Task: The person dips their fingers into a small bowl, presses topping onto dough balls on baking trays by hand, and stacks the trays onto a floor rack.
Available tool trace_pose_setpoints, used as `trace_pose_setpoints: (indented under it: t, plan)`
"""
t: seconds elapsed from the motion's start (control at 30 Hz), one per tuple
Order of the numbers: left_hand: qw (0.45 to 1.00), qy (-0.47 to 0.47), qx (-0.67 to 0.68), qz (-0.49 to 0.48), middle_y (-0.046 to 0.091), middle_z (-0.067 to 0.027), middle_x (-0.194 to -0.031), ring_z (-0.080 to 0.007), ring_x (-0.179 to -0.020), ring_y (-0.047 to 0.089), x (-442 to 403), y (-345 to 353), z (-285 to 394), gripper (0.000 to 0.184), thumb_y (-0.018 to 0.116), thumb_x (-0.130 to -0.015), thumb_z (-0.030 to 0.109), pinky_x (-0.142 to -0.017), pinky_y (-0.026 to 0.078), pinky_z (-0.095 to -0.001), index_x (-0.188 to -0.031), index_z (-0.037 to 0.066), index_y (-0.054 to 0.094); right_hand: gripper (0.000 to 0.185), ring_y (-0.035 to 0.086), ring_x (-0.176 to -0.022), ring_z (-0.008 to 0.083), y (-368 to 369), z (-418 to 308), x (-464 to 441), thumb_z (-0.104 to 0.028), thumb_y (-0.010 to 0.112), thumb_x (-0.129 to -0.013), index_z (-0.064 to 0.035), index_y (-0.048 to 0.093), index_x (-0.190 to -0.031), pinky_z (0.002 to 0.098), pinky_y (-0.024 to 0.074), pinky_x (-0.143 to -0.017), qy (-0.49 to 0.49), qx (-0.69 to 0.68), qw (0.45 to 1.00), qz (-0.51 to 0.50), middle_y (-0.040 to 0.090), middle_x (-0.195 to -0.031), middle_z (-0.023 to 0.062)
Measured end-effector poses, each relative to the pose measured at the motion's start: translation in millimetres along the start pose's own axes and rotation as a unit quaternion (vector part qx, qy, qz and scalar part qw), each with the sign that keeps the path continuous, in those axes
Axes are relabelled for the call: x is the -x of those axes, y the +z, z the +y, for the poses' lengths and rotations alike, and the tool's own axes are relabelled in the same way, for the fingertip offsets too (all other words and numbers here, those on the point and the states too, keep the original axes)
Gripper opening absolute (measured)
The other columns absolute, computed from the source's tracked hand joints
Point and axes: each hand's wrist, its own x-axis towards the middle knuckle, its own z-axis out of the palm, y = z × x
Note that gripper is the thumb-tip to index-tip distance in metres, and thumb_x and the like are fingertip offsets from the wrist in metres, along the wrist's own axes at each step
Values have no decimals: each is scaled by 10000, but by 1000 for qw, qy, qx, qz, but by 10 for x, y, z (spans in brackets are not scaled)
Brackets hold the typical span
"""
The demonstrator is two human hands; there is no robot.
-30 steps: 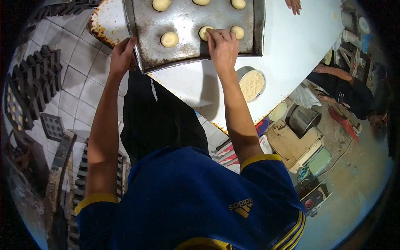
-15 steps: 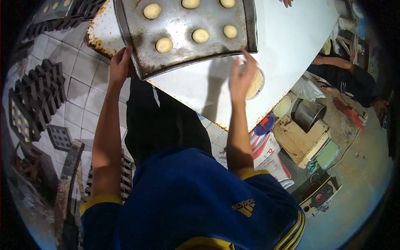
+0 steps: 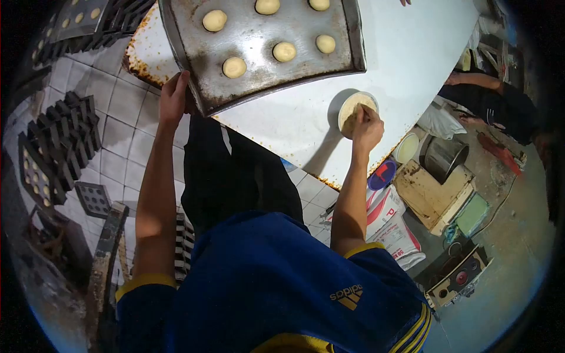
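A metal baking tray (image 3: 194,87) lies at the top of the view, with several round pale dough pieces (image 3: 284,52) in rows on it. My left hand (image 3: 173,97) grips the tray's near left corner, fingers closed around the edge. At the bowl (image 3: 375,100) of pale crumbs (image 3: 351,112), right of the tray, my right hand (image 3: 368,126) has its fingertips pinched together over the crumbs. Whether anything is between those fingertips is too small to tell.
The white table (image 3: 406,65) has rusty edges. Dark racks (image 3: 65,138) with trays stand at the left on the tiled floor. A metal pot (image 3: 445,157), a tub and sacks (image 3: 394,235) sit at the right. Another person (image 3: 500,106) is at the far right.
My right hand has left the dough piece on the tray and moved right and down to the crumb bowl. My left hand stays on the tray corner.
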Motion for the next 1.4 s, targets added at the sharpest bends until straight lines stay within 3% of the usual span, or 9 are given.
trace_pose_setpoints:
  t: [0.23, 0.4, 0.5, 0.57, 0.63, 0.87, 1.07, 1.17, 1.4]
  plan:
    - [1000, 2, 28, -6, 584, -29, -577, -138, -401, 571, 97, 51, 190, 497, 598, -1096, 468, -377, 440, -279, -1072, -20, 685, 312, 702, -1058, 170, -284, -504, -196, -172, 791, -993, 74, 777, -1186, 301, 524, -988, 135, -419, 887, -142, 789, -1123, 115]
    - [1000, -9, 13, -17, 569, -44, -550, -131, -401, 570, 7, 3, 54, 485, 585, -1102, 452, -372, 431, -267, -1038, -22, 668, 291, 668, -962, 119, 42, -2041, -323, -193, 808, -980, 48, 802, -1142, 262, 511, -900, -59, -422, 862, -275, 791, -1053, 69]
    - [1000, -10, 9, -6, 570, -43, -548, -126, -401, 566, 23, 13, 95, 454, 597, -1102, 426, -373, 429, -267, -1028, -16, 668, 258, 655, -791, 117, 379, -2886, -413, -216, 814, -954, 16, 820, -1065, 291, 527, -768, -231, -388, 863, -225, 786, -866, 89]
    - [1000, -6, 3, -20, 579, -44, -556, -122, -406, 566, 55, 6, 175, 409, 612, -1104, 378, -371, 429, -269, -1015, -17, 667, 216, 739, -860, 258, 631, -3286, -482, -222, 799, -944, -33, 830, -1045, 353, 551, -786, -280, -375, 856, -221, 802, -929, 140]
    - [1000, -2, 11, -19, 589, -45, -570, -119, -412, 569, 70, 12, 173, 388, 624, -1104, 347, -371, 435, -272, -1017, -28, 671, 192, 707, -908, 312, 996, -3522, -588, -241, 790, -932, -78, 841, -1021, 420, 541, -829, -454, -292, 841, -47, 781, -910, 100]
    - [1000, -14, 16, 1, 600, -61, -599, -136, -423, 578, 65, 6, 174, 432, 653, -1088, 369, -388, 443, -291, -1001, -53, 674, 241, 643, -1014, 300, 1151, -3586, -432, -326, 753, -959, -128, 831, -1072, 460, 496, -875, -554, -97, 827, -4, 742, -1041, 55]
    - [1000, -4, 30, -1, 587, -60, -582, -140, -415, 579, 68, 13, 161, 436, 654, -1086, 369, -382, 435, -288, -996, -57, 667, 561, 564, -1171, 336, 1032, -3329, -191, -423, 651, -1038, -116, 589, -1503, 482, 457, -1019, -552, -65, 830, -45, 601, -1412, 84]
    - [999, -1, 31, -13, 580, -56, -569, -135, -415, 578, 36, 4, 114, 431, 648, -1088, 372, -375, 436, -284, -1000, -50, 669, 521, 566, -1203, 341, 831, -3180, -260, -391, 644, -1048, -101, 609, -1479, 493, 445, -1059, -501, -179, 841, -95, 613, -1411, 94]
    - [999, -10, 21, -23, 578, -53, -556, -131, -409, 568, 32, -2, 136, 416, 635, -1091, 377, -371, 444, -282, -1011, -29, 669, 306, 718, -973, 235, -40, -1172, -74, -242, 719, -1034, -33, 760, -1254, 378, 565, -837, -40, -289, 956, 22, 781, -1148, 146]
